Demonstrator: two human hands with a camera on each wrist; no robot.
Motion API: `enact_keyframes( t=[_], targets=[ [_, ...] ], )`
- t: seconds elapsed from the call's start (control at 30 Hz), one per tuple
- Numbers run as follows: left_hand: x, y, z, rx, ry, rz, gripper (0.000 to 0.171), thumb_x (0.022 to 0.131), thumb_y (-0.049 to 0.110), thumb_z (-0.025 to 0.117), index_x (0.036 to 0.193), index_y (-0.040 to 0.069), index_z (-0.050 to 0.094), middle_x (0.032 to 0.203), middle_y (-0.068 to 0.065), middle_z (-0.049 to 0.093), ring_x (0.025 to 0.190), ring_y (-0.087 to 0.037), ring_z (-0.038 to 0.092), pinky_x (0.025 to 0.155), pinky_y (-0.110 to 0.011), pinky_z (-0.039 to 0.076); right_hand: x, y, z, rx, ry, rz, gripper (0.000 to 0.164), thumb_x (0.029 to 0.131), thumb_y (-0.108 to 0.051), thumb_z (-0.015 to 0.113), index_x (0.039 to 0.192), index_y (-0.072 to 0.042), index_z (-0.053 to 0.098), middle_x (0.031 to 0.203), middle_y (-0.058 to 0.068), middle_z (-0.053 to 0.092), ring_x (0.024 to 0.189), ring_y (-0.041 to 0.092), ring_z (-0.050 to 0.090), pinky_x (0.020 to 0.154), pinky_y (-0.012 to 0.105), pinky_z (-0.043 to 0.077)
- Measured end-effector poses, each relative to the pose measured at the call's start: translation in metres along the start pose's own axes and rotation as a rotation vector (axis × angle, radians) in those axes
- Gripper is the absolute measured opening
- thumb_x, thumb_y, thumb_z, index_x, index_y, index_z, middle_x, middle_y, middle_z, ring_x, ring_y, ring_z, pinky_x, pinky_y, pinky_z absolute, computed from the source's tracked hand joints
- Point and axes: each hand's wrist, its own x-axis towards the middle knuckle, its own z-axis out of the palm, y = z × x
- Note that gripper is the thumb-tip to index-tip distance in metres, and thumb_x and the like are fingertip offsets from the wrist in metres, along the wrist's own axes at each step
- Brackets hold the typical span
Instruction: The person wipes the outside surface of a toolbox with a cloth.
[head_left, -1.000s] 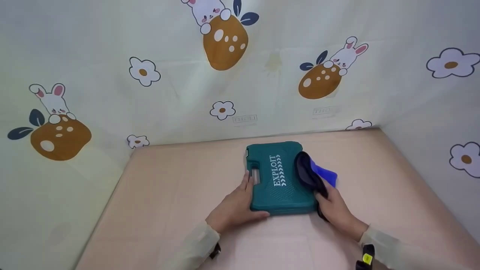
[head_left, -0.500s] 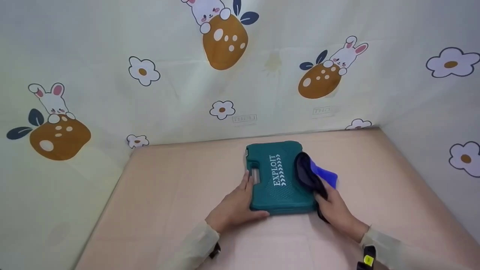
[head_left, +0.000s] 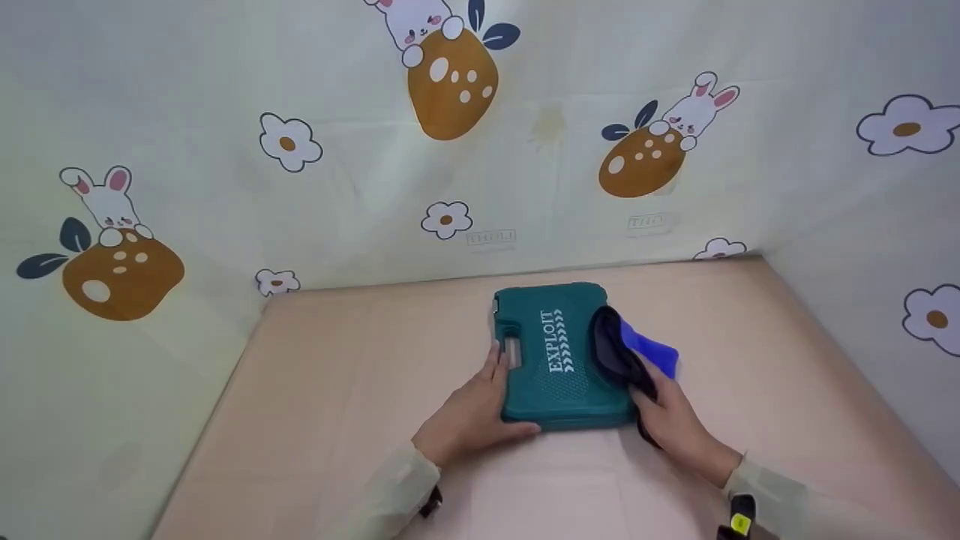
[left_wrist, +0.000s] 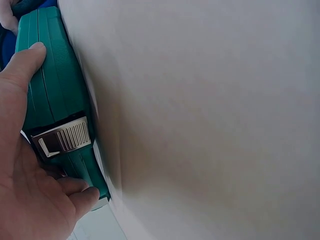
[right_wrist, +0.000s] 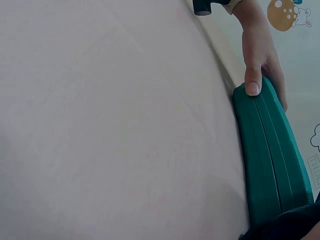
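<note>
A green plastic tool case (head_left: 555,352), marked EXPLOIT in white, lies flat on the table. My left hand (head_left: 469,416) grips its near left corner. In the left wrist view, the thumb (left_wrist: 34,56) presses the case's side, the metal latch (left_wrist: 62,137) shows, and the other fingers curl by the handle side. My right hand (head_left: 679,424) pinches a dark, soft cloth piece (head_left: 619,349) between thumb and fingers. One rounded end of it lies over the case's right edge, and a blue part (head_left: 652,351) shows behind. Its exact kind is unclear. The right hand's fingertips are hidden.
The table (head_left: 360,375) has a pinkish-beige cover. Behind it and at both sides stand pale curtains (head_left: 352,195) printed with rabbits, brown fruit and flowers. A dark band with a yellow patch (head_left: 741,523) is on the right wrist.
</note>
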Motion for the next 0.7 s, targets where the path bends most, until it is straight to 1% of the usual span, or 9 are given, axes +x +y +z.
enact_keyframes(
  t=[0.07,0.1,0.27,0.37,0.47,0.53,0.63,0.7],
  targets=[
    [0.000,0.000,0.000,0.003,0.002,0.002,0.134,0.076,0.083,0.064,0.162,0.002,0.000,0.169,-0.014,0.002,0.146,-0.031,0.031,0.111,-0.044,0.035,0.001,-0.001,-0.001,-0.002,0.004,-0.010,0.054,0.103,0.008,0.045,0.156,0.003,0.033,0.157,0.018,0.037,0.145,0.028,0.028,0.112,0.020,0.021],
    [-0.001,0.000,0.000,0.003,0.003,0.003,0.134,0.076,0.083,0.064,0.162,0.002,0.000,0.169,-0.014,0.001,0.146,-0.031,0.031,0.112,-0.044,0.035,0.002,-0.001,-0.001,0.003,0.004,-0.016,0.053,0.104,0.007,0.045,0.155,0.003,0.034,0.157,0.017,0.038,0.145,0.027,0.029,0.112,0.021,0.022],
    [-0.001,-0.001,0.001,-0.001,0.005,0.004,0.134,0.075,0.084,0.063,0.162,0.003,0.002,0.169,-0.012,-0.001,0.146,-0.031,0.031,0.112,-0.045,0.035,0.010,-0.005,-0.006,0.024,0.028,-0.040,0.047,0.105,0.004,0.046,0.152,0.005,0.040,0.152,0.017,0.044,0.142,0.026,0.035,0.114,0.038,0.027],
    [-0.001,-0.001,0.001,-0.003,0.006,0.002,0.134,0.075,0.084,0.063,0.162,0.003,0.002,0.169,-0.012,-0.001,0.146,-0.031,0.031,0.112,-0.045,0.035,0.019,-0.011,-0.009,0.033,0.074,-0.021,0.039,0.105,0.002,0.048,0.144,0.006,0.051,0.144,0.019,0.053,0.135,0.026,0.044,0.112,0.041,0.032],
    [-0.001,-0.002,0.001,-0.005,0.009,0.003,0.135,0.075,0.084,0.063,0.162,0.003,0.000,0.169,-0.013,0.001,0.147,-0.030,0.030,0.112,-0.044,0.034,0.032,-0.018,-0.011,0.030,0.123,0.004,0.029,0.106,-0.002,0.050,0.132,0.006,0.061,0.134,0.020,0.060,0.126,0.026,0.052,0.108,0.039,0.037],
    [-0.001,-0.002,0.001,-0.006,0.006,-0.003,0.135,0.074,0.085,0.062,0.162,0.004,-0.001,0.169,-0.013,0.001,0.147,-0.029,0.029,0.113,-0.044,0.033,0.042,-0.022,-0.010,0.018,0.147,0.012,0.025,0.106,-0.004,0.050,0.124,0.006,0.063,0.129,0.020,0.063,0.120,0.026,0.056,0.105,0.039,0.040],
    [-0.001,-0.002,0.001,-0.006,-0.003,-0.012,0.136,0.074,0.085,0.062,0.163,0.006,-0.004,0.169,-0.012,0.001,0.148,-0.028,0.027,0.113,-0.043,0.032,0.059,-0.027,-0.008,-0.016,0.164,-0.017,0.024,0.105,-0.004,0.049,0.121,0.007,0.064,0.125,0.021,0.064,0.114,0.027,0.057,0.102,0.042,0.042],
    [-0.001,-0.002,0.001,-0.005,-0.011,-0.020,0.136,0.074,0.086,0.061,0.163,0.007,-0.005,0.169,-0.011,0.000,0.148,-0.027,0.026,0.114,-0.042,0.031,0.071,-0.031,-0.006,-0.048,0.176,-0.059,0.022,0.105,-0.004,0.051,0.119,0.007,0.064,0.121,0.022,0.065,0.110,0.028,0.058,0.099,0.045,0.043]
  ],
)
